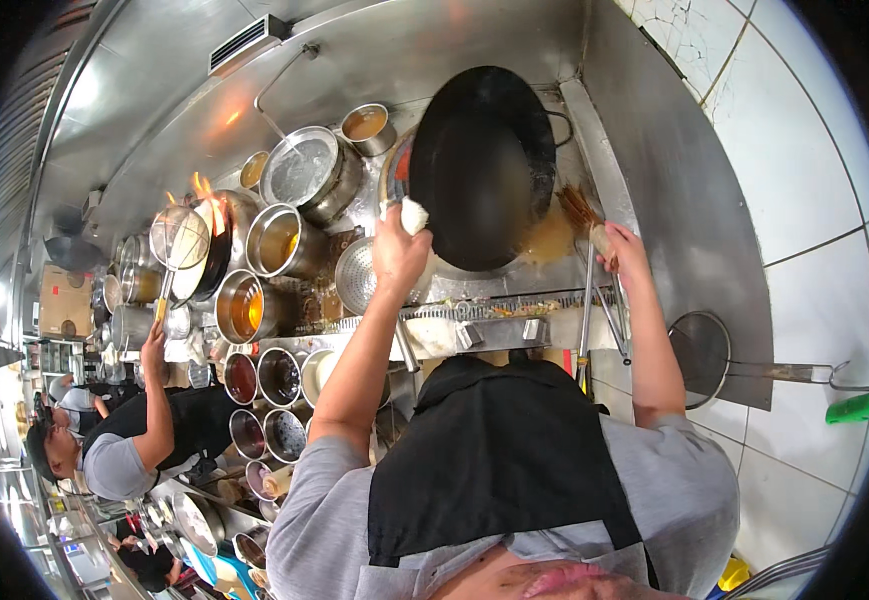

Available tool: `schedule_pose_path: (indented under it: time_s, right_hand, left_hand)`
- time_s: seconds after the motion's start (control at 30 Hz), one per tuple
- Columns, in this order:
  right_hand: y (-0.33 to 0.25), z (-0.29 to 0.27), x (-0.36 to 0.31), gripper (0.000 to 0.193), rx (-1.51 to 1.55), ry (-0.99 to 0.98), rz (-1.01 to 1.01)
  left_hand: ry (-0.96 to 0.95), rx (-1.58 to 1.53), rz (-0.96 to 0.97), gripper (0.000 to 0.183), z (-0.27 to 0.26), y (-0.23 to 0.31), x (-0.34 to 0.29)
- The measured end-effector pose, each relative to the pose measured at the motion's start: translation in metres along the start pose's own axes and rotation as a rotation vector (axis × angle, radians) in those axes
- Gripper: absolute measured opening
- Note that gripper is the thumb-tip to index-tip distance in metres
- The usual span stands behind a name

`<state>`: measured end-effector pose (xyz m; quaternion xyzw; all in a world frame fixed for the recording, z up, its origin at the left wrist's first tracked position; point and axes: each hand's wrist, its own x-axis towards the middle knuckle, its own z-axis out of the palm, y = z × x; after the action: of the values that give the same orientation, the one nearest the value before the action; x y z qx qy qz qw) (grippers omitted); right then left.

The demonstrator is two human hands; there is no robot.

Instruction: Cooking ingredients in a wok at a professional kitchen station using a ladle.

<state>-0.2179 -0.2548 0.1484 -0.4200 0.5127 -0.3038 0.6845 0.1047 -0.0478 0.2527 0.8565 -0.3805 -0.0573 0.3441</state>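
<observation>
A large black wok (484, 140) stands tilted over the burner, and a side handle shows on its right rim. My left hand (400, 252) is closed around a folded white cloth (414, 216) at the wok's left edge. Whether it also grips a handle under the cloth is hidden. Off the wok's right side, my right hand (626, 252) is closed on a bamboo wok brush (579, 207), its brown bristles pointing up and left. Brownish liquid (548, 238) lies on the stove surface between the wok and the brush.
Left of my left hand sits a perforated metal strainer (356, 277). Farther left stand steel pots, one with yellow liquid (276, 240), and a water-filled pot (299, 168) under a tap. A co-worker (149, 430) holds a wire skimmer (178, 238) near flames. Another strainer (702, 358) hangs right.
</observation>
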Motion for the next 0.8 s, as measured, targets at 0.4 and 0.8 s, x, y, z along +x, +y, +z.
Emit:
schedule_pose_path:
  time_s: [0.4, 0.8]
  right_hand:
    - [0.009, 0.034, 0.020, 0.034, -0.210, -0.032, -0.053]
    - [0.110, 0.002, -0.033, 0.042, -0.530, 0.084, -0.244]
  left_hand:
    - [-0.061, 0.012, 0.163, 0.053, -0.004, 0.013, -0.029]
    - [-0.024, -0.882, -0.690, 0.041, 0.117, -0.089, -0.077]
